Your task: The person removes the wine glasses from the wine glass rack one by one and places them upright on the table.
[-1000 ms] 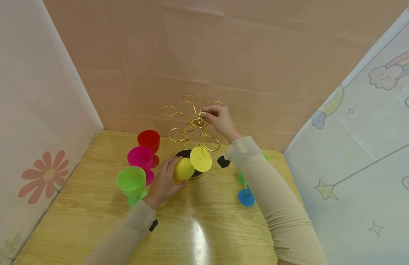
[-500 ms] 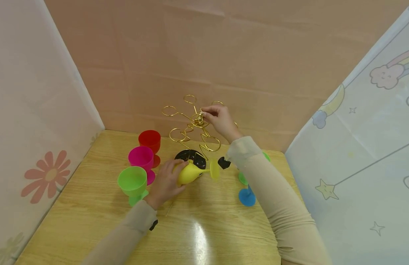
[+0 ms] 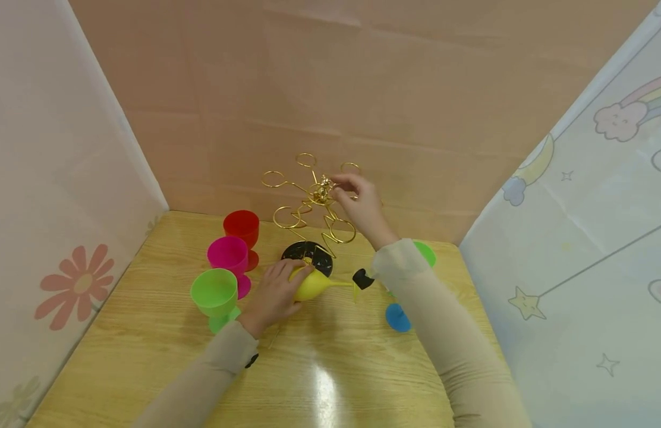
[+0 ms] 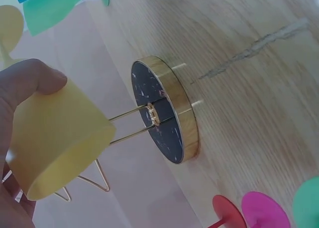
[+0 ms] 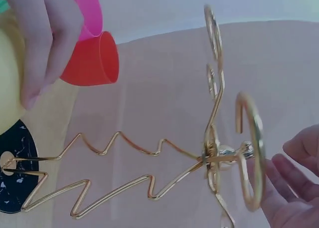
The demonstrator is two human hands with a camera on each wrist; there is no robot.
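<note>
My left hand (image 3: 271,297) grips a yellow goblet (image 3: 311,286) by its bowl, the stem pointing right, in front of a gold wire rack (image 3: 321,196). In the left wrist view the goblet (image 4: 60,133) is tilted, its mouth facing down, beside the rack's wires. The rack has several rings around a knob (image 5: 246,149) and stands on a round black base (image 3: 321,257) with a gold rim. My right hand (image 3: 361,205) is by that knob; in the right wrist view its fingers (image 5: 294,180) are loosely bent, with a slight gap from the knob.
Red (image 3: 242,229), magenta (image 3: 227,255) and light green (image 3: 214,294) goblets stand at the left of the wooden table (image 3: 287,386). To the right, another green goblet (image 3: 425,252) and a blue goblet (image 3: 397,318) are partly behind my right forearm. A peach backdrop (image 3: 416,107) rises behind the rack.
My left hand has turned the yellow goblet so its foot swings from facing me to pointing right. My right hand has let go of the knob and drawn slightly away.
</note>
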